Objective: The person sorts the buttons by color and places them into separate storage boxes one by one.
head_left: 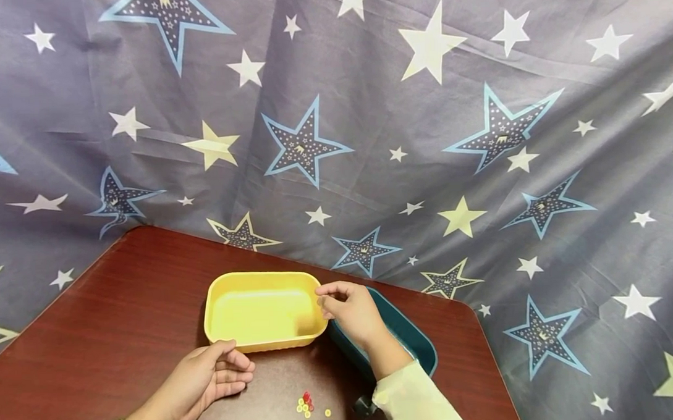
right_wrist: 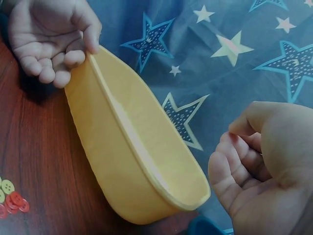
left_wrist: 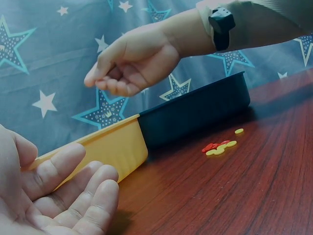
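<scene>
A yellow plastic bin [head_left: 258, 347] stands on the table. My left hand [head_left: 209, 378] lies at its near-left side, thumb against the rim, other fingers loosely bent and holding nothing. Over the bin's right end is my right hand [head_left: 353, 311], thumb and forefinger tips together. At that pinch in the right wrist view a small reddish spot [right_wrist: 234, 135] shows, looking like the edge of a button mostly hidden by the fingers. Red buttons [right_wrist: 16, 198] and yellow buttons [right_wrist: 7, 186] lie in a small loose group on the table, nearer me than the bin.
A dark teal bin [head_left: 425, 349] stands to the right of the yellow one, partly under my right forearm. One yellow button [head_left: 328, 413] lies apart from the group. Behind the brown table [head_left: 123, 304] hangs a grey star-patterned cloth [head_left: 369, 196]. My right wrist wears a black strap [left_wrist: 221, 29].
</scene>
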`<action>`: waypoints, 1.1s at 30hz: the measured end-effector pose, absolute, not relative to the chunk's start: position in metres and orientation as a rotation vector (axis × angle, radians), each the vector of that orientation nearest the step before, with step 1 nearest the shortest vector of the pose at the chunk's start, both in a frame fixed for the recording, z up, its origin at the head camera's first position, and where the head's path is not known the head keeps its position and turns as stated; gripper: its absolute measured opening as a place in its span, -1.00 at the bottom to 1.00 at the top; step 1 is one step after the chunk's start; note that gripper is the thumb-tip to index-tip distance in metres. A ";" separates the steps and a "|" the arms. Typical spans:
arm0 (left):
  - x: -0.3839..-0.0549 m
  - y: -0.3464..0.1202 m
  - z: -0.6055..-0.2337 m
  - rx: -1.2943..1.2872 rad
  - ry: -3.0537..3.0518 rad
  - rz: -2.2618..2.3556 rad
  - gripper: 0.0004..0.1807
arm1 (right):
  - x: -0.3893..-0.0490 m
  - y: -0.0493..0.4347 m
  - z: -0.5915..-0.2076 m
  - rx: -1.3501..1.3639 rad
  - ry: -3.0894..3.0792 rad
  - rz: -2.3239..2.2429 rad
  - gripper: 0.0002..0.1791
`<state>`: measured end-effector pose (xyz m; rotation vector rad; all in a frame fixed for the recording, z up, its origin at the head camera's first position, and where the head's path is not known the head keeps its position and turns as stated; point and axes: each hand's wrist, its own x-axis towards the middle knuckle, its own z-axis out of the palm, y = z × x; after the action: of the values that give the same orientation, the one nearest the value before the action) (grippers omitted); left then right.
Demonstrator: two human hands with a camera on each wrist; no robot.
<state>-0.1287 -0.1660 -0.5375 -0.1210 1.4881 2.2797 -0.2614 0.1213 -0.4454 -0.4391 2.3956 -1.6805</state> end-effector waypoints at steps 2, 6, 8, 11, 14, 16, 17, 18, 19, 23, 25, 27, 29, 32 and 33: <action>-0.128 -0.166 -0.537 -0.119 1.483 2.280 -0.45 | -0.256 0.126 -0.441 -0.456 2.406 -1.653 -0.77; -0.129 -0.166 -0.537 -0.113 1.479 2.284 -0.45 | -0.243 0.135 -0.433 -0.499 2.447 -1.556 -0.84; -0.129 -0.165 -0.538 -0.109 1.481 2.285 -0.46 | -0.237 0.140 -0.432 -0.524 2.466 -1.501 -0.86; -0.129 -0.166 -0.538 -0.108 1.482 2.287 -0.46 | -0.229 0.147 -0.433 -0.557 2.473 -1.443 -0.87; -0.129 -0.166 -0.539 -0.106 1.481 2.287 -0.46 | -0.221 0.153 -0.438 -0.581 2.475 -1.391 -0.88; -0.129 -0.166 -0.539 -0.106 1.480 2.288 -0.45 | -0.215 0.156 -0.442 -0.595 2.462 -1.365 -0.90; -0.129 -0.166 -0.539 -0.106 1.481 2.288 -0.45 | -0.212 0.158 -0.444 -0.604 2.460 -1.348 -0.90; -0.128 -0.166 -0.540 -0.106 1.480 2.288 -0.45 | -0.208 0.160 -0.445 -0.614 2.459 -1.328 -0.90; -0.128 -0.166 -0.540 -0.107 1.479 2.289 -0.46 | -0.204 0.162 -0.447 -0.625 2.457 -1.311 -0.90; -0.128 -0.166 -0.541 -0.109 1.478 2.290 -0.47 | -0.188 0.168 -0.454 -0.666 2.439 -1.253 -0.91; -0.128 -0.166 -0.540 -0.110 1.483 2.288 -0.47 | -0.180 0.171 -0.458 -0.674 2.430 -1.227 -0.90; -0.128 -0.166 -0.540 -0.111 1.489 2.286 -0.47 | -0.173 0.173 -0.463 -0.677 2.428 -1.191 -0.90; -0.128 -0.166 -0.539 -0.114 1.494 2.284 -0.46 | -0.167 0.175 -0.466 -0.700 2.447 -1.131 -0.90; -0.129 -0.166 -0.539 -0.116 1.492 2.282 -0.47 | -0.160 0.179 -0.472 -0.781 2.494 -1.023 -0.92; -0.129 -0.166 -0.540 -0.116 1.491 2.281 -0.47 | -0.159 0.181 -0.474 -0.820 2.512 -0.982 -0.91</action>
<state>-0.1288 -0.1663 -0.5396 -0.1160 1.4913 2.2815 -0.1585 0.1805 -0.4738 -0.8204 2.5124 -0.9821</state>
